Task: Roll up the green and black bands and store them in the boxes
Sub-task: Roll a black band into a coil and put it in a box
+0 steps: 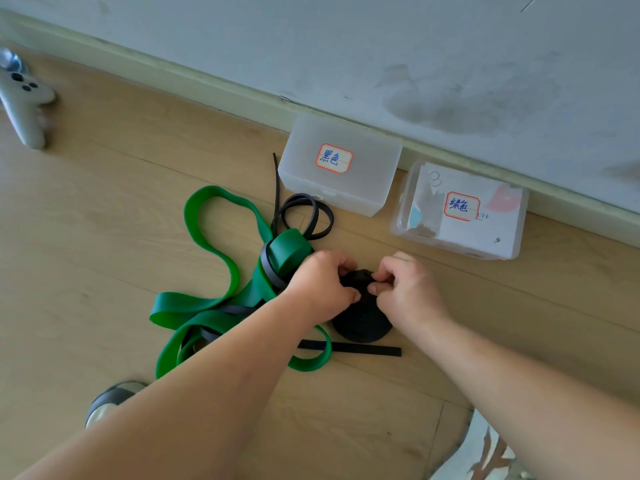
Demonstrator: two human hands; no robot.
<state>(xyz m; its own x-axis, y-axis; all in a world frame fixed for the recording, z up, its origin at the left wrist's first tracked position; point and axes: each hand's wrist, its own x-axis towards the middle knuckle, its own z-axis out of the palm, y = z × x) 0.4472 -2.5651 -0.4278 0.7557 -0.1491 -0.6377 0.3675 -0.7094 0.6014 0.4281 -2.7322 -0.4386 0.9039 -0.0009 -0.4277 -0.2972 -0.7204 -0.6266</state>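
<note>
Head view: clear box (402,216) holds papers (460,237), frosted box (360,192) closed.

The person's left forearm (194,393) and right forearm (540,386) are bare, uncovered all the way to the picture's lower edge. The left hand (322,285) and right hand (405,289) are bare as well, with plain fingers and wrists. In the bottom right corner shows a pale fabric with a brownish branching print (485,455); whether it is worn clothing cannot be told
</note>
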